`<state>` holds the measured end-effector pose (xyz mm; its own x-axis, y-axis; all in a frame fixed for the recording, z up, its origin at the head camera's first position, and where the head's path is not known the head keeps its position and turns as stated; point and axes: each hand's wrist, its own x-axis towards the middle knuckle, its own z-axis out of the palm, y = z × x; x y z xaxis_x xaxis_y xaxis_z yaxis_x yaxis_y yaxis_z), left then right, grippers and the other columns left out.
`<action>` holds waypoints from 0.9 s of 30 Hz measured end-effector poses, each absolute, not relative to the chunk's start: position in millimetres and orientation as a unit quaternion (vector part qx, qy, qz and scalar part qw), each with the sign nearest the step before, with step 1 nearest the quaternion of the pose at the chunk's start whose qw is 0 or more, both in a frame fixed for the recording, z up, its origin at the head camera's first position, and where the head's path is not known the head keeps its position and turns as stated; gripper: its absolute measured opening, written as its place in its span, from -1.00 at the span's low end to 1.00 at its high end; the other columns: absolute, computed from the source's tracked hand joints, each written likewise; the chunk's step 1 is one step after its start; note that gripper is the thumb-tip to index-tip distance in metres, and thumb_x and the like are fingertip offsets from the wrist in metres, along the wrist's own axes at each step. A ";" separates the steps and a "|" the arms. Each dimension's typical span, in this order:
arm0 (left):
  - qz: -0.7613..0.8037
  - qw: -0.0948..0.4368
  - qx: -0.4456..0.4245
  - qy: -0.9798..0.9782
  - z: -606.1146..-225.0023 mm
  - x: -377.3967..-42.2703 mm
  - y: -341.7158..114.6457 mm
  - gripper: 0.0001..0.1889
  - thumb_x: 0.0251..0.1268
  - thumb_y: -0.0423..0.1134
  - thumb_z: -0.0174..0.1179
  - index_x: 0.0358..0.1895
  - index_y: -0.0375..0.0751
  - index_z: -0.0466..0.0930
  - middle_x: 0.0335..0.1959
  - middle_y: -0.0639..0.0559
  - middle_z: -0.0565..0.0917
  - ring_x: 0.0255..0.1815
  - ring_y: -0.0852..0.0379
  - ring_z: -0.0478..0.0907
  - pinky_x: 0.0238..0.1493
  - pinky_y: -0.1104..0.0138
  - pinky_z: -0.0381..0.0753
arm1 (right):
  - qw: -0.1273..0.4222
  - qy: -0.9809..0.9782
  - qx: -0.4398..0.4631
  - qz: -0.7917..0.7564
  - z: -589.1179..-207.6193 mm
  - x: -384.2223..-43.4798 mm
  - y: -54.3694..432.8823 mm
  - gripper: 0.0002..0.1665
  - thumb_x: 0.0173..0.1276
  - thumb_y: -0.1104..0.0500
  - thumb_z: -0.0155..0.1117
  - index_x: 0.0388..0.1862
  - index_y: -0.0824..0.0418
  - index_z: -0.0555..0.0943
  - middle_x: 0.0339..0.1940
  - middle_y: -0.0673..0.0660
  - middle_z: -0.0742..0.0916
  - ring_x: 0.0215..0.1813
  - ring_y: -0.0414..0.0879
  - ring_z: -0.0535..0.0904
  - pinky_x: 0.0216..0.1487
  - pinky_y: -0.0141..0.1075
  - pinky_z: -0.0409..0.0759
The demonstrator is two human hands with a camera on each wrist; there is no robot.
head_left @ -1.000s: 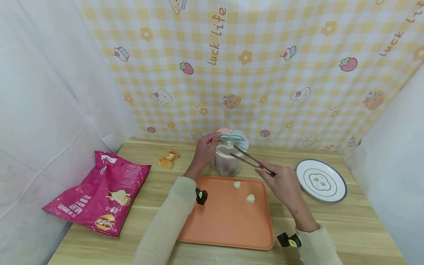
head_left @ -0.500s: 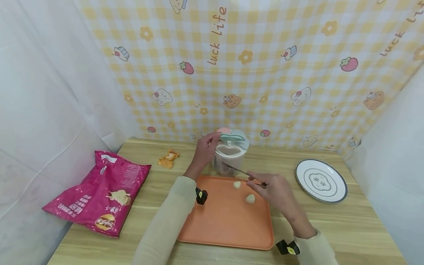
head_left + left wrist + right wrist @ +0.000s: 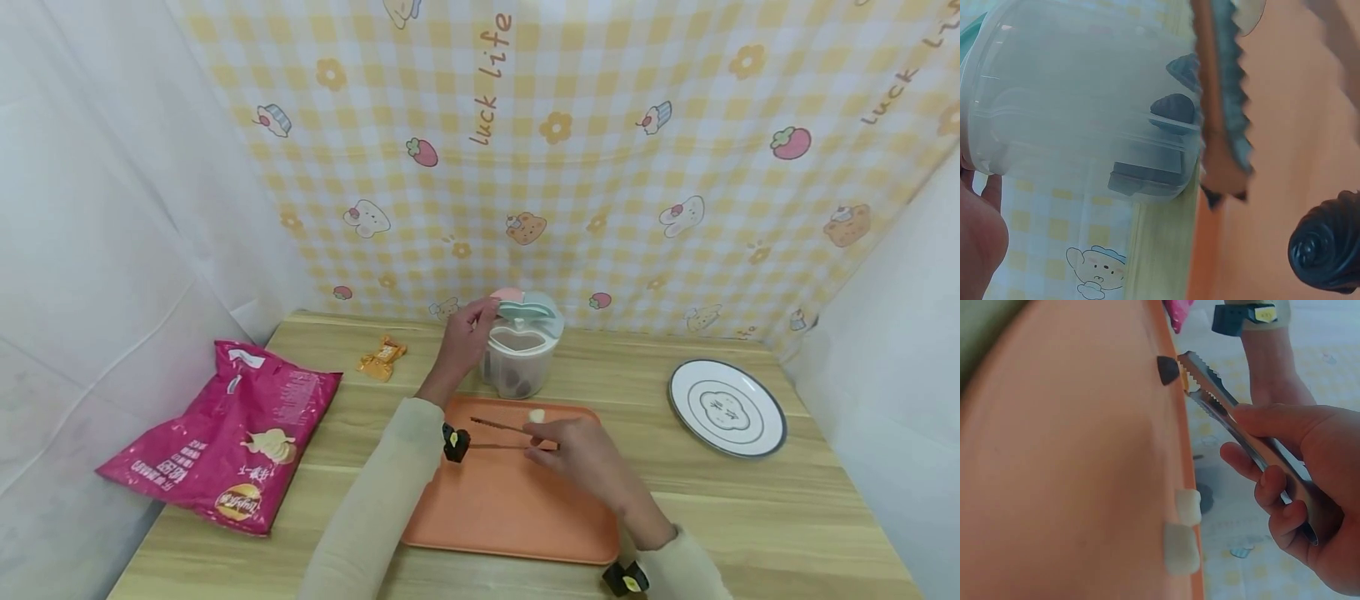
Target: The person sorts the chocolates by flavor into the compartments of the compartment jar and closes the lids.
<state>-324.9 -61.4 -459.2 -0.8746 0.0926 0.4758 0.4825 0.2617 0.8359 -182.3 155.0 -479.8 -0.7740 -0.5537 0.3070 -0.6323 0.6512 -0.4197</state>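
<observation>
My left hand (image 3: 467, 340) pinches the raised green lid flap (image 3: 525, 310) of a translucent canister (image 3: 525, 371) behind the tray. Dark pieces (image 3: 1172, 109) show through its wall in the left wrist view. My right hand (image 3: 581, 458) grips metal tongs (image 3: 1241, 425) with serrated tips, low over the orange tray (image 3: 510, 525). The tong arms stand apart, with nothing seen between them. Close to their tips lies a dark ridged piece (image 3: 1168, 370), hidden in the head view. Two whitish pieces (image 3: 1180, 548) lie on the tray; my right hand hides one in the head view.
To the left lies a pink chip bag (image 3: 232, 442), and an orange-wrapped candy (image 3: 382, 360) sits behind it. At the right is a white plate (image 3: 727, 408) with a dark rim. A checked curtain (image 3: 555, 183) hangs along the table's back edge.
My right hand has brought the tongs from above the canister's opening down and leftward over the tray. My left hand has stayed at the lid flap.
</observation>
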 end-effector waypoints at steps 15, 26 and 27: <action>-0.581 0.184 -0.191 -0.770 -460.8 -326.4 -59.6 -0.68 0.65 -0.19 0.06 0.11 -0.33 0.72 -0.23 -0.07 0.68 -0.23 0.08 0.45 -0.16 0.28 0.44 | 0.115 -0.927 0.291 0.205 -496.5 -173.0 135.3 -0.75 0.28 0.09 0.57 -0.06 0.07 0.85 -0.33 -0.04 0.83 -0.50 -0.27 0.65 -0.61 -0.43 0.41; -0.589 0.177 -0.182 -0.767 -457.5 -323.3 -59.7 -0.68 0.64 -0.19 0.09 0.14 -0.33 0.70 -0.17 -0.10 0.70 -0.20 0.08 0.46 -0.13 0.29 0.45 | 0.158 -0.918 0.302 0.204 -504.1 -171.4 133.5 -0.78 0.23 0.12 0.61 -0.13 0.07 0.87 -0.36 -0.02 0.84 -0.51 -0.21 0.69 -0.64 -0.43 0.43; -0.589 0.175 -0.182 -0.768 -457.3 -323.0 -59.7 -0.68 0.63 -0.19 0.09 0.15 -0.34 0.70 -0.16 -0.10 0.70 -0.20 0.08 0.46 -0.13 0.29 0.46 | 0.161 -0.916 0.304 0.205 -504.4 -171.3 133.2 -0.78 0.23 0.13 0.61 -0.13 0.07 0.87 -0.36 -0.01 0.84 -0.52 -0.21 0.69 -0.65 -0.44 0.41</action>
<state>-323.0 -59.7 -457.3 -0.8726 0.0724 0.4831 0.4853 0.2399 0.8408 -171.3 133.2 -504.4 -0.7635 -0.4904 0.4202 -0.6226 0.7317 -0.2773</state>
